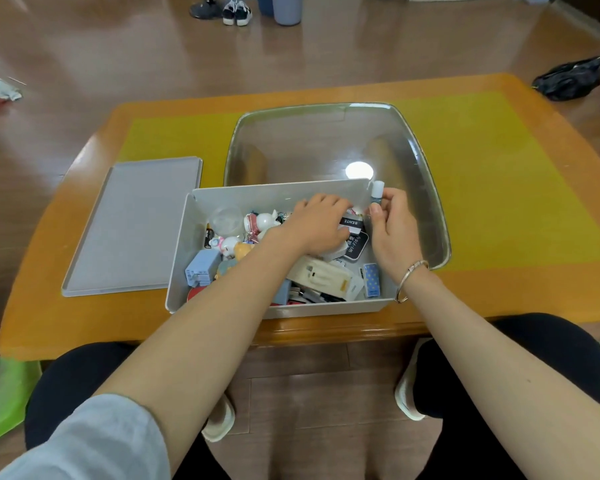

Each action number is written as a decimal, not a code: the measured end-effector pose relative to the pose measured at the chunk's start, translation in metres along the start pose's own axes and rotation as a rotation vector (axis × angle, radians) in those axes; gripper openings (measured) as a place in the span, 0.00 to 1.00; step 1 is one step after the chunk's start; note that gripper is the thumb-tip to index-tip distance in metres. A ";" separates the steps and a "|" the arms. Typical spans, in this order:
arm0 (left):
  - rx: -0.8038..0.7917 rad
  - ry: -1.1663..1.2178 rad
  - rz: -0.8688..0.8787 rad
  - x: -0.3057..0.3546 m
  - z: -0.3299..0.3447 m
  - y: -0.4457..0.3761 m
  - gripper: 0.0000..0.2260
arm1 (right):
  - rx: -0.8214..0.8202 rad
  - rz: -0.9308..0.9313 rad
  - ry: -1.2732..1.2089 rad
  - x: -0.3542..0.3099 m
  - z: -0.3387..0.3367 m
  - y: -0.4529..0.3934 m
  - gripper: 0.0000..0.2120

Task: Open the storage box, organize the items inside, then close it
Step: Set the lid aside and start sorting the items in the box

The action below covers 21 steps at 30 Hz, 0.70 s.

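Observation:
The white storage box (182, 244) stands open at the table's near edge, full of several small items: toy figures, a blue block, a battery, cards and packets. Its grey lid (132, 226) lies flat to the left. My left hand (321, 223) reaches into the box's far right part, fingers curled around a black-and-white packet (352, 225). My right hand (392, 226) is above the box's right wall and pinches a small white tube (377, 192) upright between thumb and fingers.
A large clear plastic tray (426, 161) sits empty right behind the box. The low wooden table (534, 299) has a yellow-green centre. My knees are just under its front edge. Shoes and a black bag lie on the floor beyond.

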<state>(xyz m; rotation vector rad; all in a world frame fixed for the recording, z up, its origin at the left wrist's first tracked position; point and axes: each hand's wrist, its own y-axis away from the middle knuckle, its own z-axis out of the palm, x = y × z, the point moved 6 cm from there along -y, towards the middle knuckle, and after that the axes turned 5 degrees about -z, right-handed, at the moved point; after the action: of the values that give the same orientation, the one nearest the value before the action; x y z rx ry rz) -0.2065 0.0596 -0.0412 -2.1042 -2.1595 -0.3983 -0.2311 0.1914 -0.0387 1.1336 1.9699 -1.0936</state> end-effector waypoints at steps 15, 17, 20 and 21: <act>-0.113 -0.086 0.046 0.005 0.032 -0.032 0.40 | -0.004 -0.022 0.026 0.002 0.000 -0.001 0.10; -0.114 -0.102 0.028 0.004 0.034 -0.031 0.39 | -0.009 -0.019 0.046 0.002 0.001 0.000 0.09; -0.128 -0.122 0.008 0.004 0.035 -0.030 0.38 | -0.020 -0.019 0.059 0.002 0.001 -0.001 0.09; -0.133 -0.130 0.005 0.004 0.035 -0.030 0.38 | -0.022 -0.017 0.061 0.002 0.001 -0.001 0.09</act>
<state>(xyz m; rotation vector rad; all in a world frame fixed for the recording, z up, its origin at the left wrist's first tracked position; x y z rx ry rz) -0.2329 0.0717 -0.0779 -2.2652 -2.2558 -0.4269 -0.2330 0.1907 -0.0406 1.1529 2.0371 -1.0552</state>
